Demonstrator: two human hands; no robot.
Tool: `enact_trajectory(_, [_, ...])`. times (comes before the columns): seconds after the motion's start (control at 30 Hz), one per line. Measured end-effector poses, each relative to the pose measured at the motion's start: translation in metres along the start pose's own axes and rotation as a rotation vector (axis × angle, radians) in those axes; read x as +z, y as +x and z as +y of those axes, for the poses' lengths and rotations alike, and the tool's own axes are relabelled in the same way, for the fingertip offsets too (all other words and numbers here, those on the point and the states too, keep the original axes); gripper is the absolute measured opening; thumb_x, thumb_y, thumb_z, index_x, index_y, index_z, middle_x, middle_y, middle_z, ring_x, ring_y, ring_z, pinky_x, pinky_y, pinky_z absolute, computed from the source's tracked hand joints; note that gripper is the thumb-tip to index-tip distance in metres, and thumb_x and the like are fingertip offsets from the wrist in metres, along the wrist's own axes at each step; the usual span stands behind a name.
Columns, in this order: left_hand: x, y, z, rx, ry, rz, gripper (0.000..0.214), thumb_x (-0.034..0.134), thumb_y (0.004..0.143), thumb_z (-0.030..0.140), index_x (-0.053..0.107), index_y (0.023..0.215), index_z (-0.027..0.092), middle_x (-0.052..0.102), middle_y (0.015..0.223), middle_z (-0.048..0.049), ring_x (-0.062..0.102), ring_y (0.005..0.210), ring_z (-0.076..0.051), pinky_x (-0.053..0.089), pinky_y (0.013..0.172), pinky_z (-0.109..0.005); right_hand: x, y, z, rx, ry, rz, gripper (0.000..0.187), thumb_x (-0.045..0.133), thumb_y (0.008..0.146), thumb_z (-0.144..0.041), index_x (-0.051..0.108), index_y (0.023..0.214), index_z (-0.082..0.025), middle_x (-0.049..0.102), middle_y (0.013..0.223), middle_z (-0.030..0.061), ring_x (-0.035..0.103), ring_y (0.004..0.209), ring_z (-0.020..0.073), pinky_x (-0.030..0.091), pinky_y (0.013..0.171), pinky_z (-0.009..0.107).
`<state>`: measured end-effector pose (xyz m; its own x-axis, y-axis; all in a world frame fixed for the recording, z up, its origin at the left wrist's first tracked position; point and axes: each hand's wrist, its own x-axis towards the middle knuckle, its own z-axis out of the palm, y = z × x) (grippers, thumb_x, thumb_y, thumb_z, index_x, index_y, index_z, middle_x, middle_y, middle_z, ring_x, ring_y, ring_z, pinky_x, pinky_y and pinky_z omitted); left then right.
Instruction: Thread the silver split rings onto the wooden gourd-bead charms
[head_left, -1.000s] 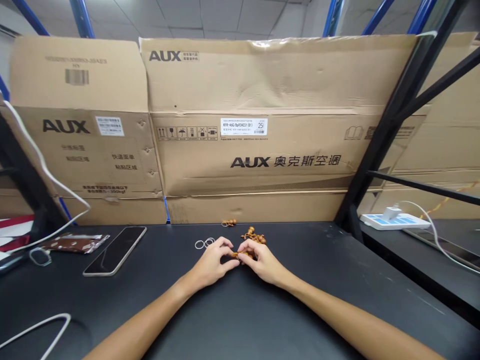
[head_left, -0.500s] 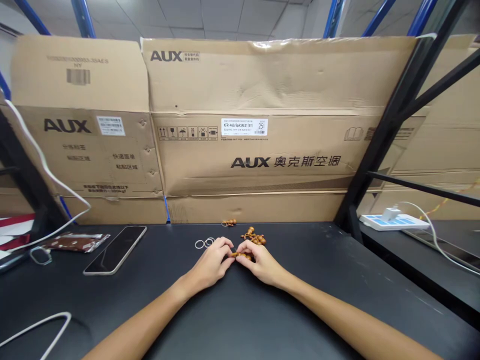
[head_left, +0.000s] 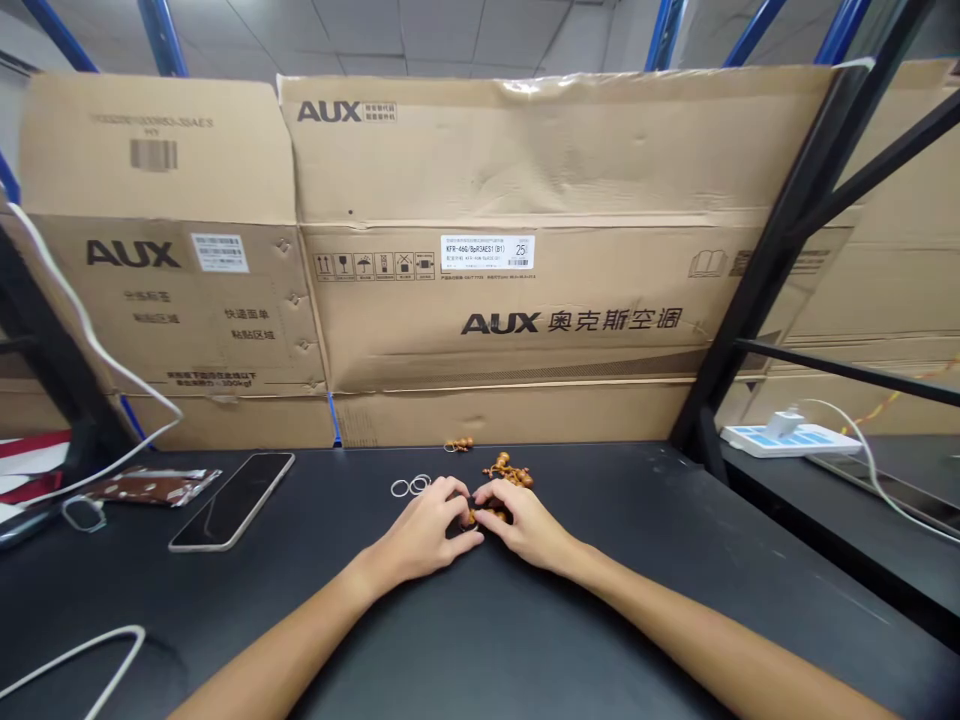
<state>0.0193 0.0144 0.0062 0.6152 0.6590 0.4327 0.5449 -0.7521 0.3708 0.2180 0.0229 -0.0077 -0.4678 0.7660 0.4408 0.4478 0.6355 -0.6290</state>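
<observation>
In the head view, both hands meet over the dark tabletop around a glossy brown beaded charm (head_left: pixel 499 517). My right hand (head_left: pixel 531 522) is closed, thumb and fingers around this charm, which they partly cover. My left hand (head_left: pixel 429 528) sits just left of it with its thumb stretched away from the curled fingers; whether a fingertip touches the charm is hard to see. Just behind my right hand lies a small pile of similar brown charms (head_left: pixel 510 469). Several loose metal rings (head_left: pixel 409 486) rest beyond my left hand. Farther back is one charm with a ring (head_left: pixel 459 444).
On the left lie a phone (head_left: pixel 232 502), a brown wrapped packet (head_left: pixel 156 485) and a white cable (head_left: pixel 82 655). Large cardboard boxes (head_left: pixel 495 160) form a wall behind the table. A black metal frame (head_left: pixel 757 280) and a power strip (head_left: pixel 814 441) stand on the right.
My left thumb and fingers have parted from their pinch at the charm's left end, the thumb moving right and down. My right hand has stayed almost in place.
</observation>
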Motion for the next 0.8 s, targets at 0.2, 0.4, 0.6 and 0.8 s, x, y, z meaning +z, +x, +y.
enact_trajectory(0.2, [-0.005,-0.001,-0.013,0.007,0.082,0.014,0.008,0.058,0.084,0.024,0.057,0.078,0.019,0.054,0.105,-0.0047,0.052,0.095,-0.019,0.043,0.088,-0.034,-0.001,-0.003,0.006,-0.077,-0.289,-0.006,0.007,0.057,0.085,-0.023,0.06,0.089,-0.019,0.058,0.092,0.0062,0.052,0.09,0.0202,0.044,0.084,0.035])
enact_trajectory(0.4, [-0.001,-0.001,-0.012,0.019,0.107,0.041,0.011,0.061,0.083,0.028,0.057,0.078,0.019,0.054,0.106,-0.005,0.052,0.095,-0.021,0.044,0.087,-0.036,0.001,-0.003,0.006,-0.093,-0.239,-0.054,0.009,0.051,0.089,-0.024,0.058,0.09,-0.018,0.056,0.088,0.0049,0.054,0.08,0.0167,0.045,0.075,0.03])
enact_trajectory(0.6, [0.002,0.001,-0.009,0.011,0.114,0.03,0.011,0.053,0.087,0.019,0.056,0.077,0.018,0.055,0.106,-0.0054,0.052,0.095,-0.02,0.043,0.087,-0.036,0.0,-0.002,0.006,-0.073,-0.256,-0.053,0.01,0.052,0.089,-0.025,0.059,0.091,-0.019,0.058,0.09,0.0047,0.056,0.079,0.0164,0.045,0.073,0.028])
enact_trajectory(0.8, [0.0,0.001,-0.011,0.044,0.034,-0.007,0.011,0.051,0.087,0.016,0.056,0.079,0.019,0.054,0.109,-0.0054,0.051,0.097,-0.019,0.043,0.089,-0.035,-0.001,0.0,0.014,0.033,-0.37,0.015,0.009,0.054,0.087,-0.024,0.06,0.091,-0.019,0.06,0.092,0.0052,0.058,0.08,0.0179,0.045,0.074,0.03])
